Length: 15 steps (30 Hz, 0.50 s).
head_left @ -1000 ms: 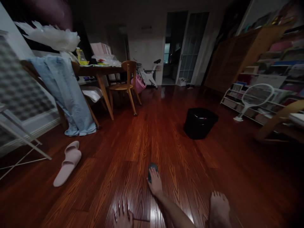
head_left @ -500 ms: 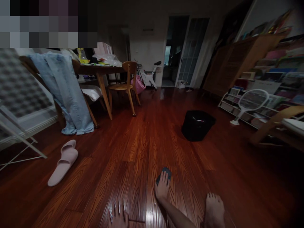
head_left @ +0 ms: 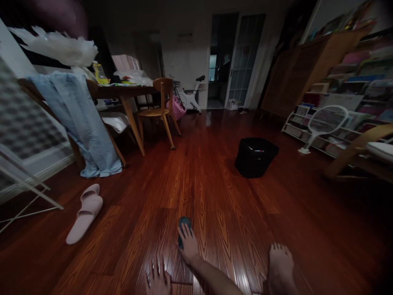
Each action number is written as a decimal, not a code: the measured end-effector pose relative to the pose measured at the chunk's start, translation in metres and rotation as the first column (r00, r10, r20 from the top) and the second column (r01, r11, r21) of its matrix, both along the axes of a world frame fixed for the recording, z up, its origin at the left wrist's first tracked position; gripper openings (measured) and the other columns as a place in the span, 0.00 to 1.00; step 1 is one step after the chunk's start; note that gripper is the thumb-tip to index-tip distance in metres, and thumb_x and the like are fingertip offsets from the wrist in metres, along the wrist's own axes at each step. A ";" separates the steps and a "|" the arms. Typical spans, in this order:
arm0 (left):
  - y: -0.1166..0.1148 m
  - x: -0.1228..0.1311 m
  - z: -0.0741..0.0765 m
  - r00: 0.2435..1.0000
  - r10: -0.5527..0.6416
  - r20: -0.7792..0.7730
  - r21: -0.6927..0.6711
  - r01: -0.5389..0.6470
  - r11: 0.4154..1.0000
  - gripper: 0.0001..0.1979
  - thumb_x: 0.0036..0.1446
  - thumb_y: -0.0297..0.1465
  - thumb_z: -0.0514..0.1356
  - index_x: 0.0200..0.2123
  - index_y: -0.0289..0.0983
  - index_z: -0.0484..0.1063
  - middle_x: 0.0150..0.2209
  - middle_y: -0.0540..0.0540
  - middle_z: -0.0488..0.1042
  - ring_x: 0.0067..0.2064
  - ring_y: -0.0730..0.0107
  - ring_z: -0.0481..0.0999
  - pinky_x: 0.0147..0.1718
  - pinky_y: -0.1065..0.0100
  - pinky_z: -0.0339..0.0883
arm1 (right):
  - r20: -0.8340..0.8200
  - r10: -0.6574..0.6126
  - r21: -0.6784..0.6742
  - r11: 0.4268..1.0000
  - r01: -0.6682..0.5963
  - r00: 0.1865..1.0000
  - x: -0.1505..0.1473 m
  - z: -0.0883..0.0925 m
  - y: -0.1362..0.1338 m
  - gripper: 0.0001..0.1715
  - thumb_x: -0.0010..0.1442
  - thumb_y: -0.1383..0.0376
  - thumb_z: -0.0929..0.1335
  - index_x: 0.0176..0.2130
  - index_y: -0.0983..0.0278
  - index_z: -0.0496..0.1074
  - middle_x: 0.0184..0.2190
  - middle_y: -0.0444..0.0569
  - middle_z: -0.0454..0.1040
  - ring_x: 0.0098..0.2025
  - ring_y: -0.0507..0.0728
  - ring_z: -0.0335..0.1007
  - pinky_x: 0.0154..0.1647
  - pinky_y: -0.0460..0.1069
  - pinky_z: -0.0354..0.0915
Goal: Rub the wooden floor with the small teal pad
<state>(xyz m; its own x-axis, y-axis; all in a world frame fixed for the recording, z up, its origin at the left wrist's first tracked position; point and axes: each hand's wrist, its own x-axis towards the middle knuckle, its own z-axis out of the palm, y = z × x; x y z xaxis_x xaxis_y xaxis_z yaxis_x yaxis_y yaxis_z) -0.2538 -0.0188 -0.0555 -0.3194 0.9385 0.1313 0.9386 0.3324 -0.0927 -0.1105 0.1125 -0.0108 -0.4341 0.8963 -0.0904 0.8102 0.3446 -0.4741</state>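
My right hand (head_left: 189,246) lies over a dark blue-grey oval pad (head_left: 180,237) on the floor, fingers stretched across its top. Whether it is a cloth, a sponge or a brush I cannot tell, as the hand covers much of it. To the lower left, my left hand (head_left: 157,278) rests open on the reddish wood floor (head_left: 201,196) with its fingers apart and nothing in them. The bottom edge of the view cuts off its wrist.
A bare foot (head_left: 281,266) stands at lower right. Farther ahead sits a black bin (head_left: 256,157). On the left are a pink slipper (head_left: 84,217), jeans (head_left: 80,119) over a chair, and a wooden chair (head_left: 162,110). A white racket (head_left: 327,121) stands at right.
My right hand and the dark pad have slid left across the floor, closer to my left hand. My left hand stays flat on the floor. The view has shifted slightly.
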 end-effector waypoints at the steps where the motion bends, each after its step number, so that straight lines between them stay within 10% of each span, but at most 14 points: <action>1: 0.000 0.001 0.001 1.000 0.001 0.007 -0.002 -0.001 1.000 0.28 0.60 0.31 0.51 0.64 0.43 0.67 0.66 0.45 0.66 0.70 0.52 0.58 0.68 0.46 0.45 | 0.031 -0.071 0.007 0.997 0.071 0.997 0.010 0.003 0.010 0.38 0.66 0.51 0.59 0.71 0.58 0.54 0.73 0.49 0.47 0.74 0.62 0.40 0.73 0.59 0.44; 9: 0.002 0.005 -0.013 0.998 0.053 0.027 0.002 -0.053 0.999 0.30 0.56 0.31 0.53 0.63 0.45 0.67 0.66 0.47 0.66 0.71 0.53 0.55 0.69 0.47 0.43 | 0.191 -0.568 0.136 0.823 0.551 0.801 0.123 -0.009 0.054 0.38 0.67 0.58 0.53 0.71 0.68 0.51 0.73 0.61 0.46 0.75 0.63 0.40 0.71 0.65 0.43; 15: 0.005 0.005 -0.014 0.995 0.100 0.015 -0.012 -0.100 0.995 0.29 0.55 0.30 0.54 0.62 0.46 0.69 0.65 0.46 0.68 0.70 0.54 0.58 0.69 0.48 0.44 | 0.171 -0.626 0.197 0.778 0.596 0.761 0.115 -0.035 0.032 0.38 0.67 0.55 0.53 0.71 0.65 0.53 0.73 0.58 0.48 0.74 0.67 0.40 0.71 0.67 0.42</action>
